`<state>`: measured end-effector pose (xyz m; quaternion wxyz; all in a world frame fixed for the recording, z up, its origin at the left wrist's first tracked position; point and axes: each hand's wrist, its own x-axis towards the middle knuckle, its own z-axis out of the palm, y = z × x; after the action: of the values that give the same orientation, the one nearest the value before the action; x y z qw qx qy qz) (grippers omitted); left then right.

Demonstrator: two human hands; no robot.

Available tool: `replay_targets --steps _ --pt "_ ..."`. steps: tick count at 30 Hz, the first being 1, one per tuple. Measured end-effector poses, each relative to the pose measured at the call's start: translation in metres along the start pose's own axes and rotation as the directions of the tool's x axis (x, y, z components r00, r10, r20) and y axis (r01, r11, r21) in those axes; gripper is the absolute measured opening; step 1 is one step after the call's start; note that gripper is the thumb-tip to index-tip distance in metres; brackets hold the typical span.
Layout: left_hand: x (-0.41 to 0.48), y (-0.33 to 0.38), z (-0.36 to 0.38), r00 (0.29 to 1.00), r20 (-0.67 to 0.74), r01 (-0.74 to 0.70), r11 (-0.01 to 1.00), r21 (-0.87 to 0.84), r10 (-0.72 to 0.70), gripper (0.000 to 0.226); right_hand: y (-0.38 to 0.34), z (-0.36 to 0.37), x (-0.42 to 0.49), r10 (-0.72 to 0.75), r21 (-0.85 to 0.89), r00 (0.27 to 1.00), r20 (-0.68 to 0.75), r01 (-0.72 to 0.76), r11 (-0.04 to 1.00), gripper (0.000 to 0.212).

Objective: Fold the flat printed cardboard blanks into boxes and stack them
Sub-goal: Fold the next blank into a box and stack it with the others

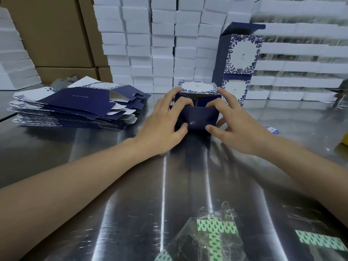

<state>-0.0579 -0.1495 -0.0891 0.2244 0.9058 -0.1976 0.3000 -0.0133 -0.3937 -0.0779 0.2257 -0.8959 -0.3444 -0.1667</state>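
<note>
White logo (192, 123) on box (202, 114), possibly a bird.

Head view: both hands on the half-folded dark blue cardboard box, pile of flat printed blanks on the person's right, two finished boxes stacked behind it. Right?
One slip: the head view shows the pile of flat printed blanks on the person's left, not right. The rest holds: left hand and right hand grip the half-folded dark blue cardboard box, two finished boxes stacked behind it.
</note>
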Motion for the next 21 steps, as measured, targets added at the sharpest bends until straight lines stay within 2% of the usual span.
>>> replay_targets --steps 21 --pt "0.0 0.0003 -0.0008 1.0 0.005 -0.004 1.0 0.0 0.004 0.049 -0.001 0.0003 0.0001 -0.018 0.021 1.0 -0.02 0.018 1.0 0.043"
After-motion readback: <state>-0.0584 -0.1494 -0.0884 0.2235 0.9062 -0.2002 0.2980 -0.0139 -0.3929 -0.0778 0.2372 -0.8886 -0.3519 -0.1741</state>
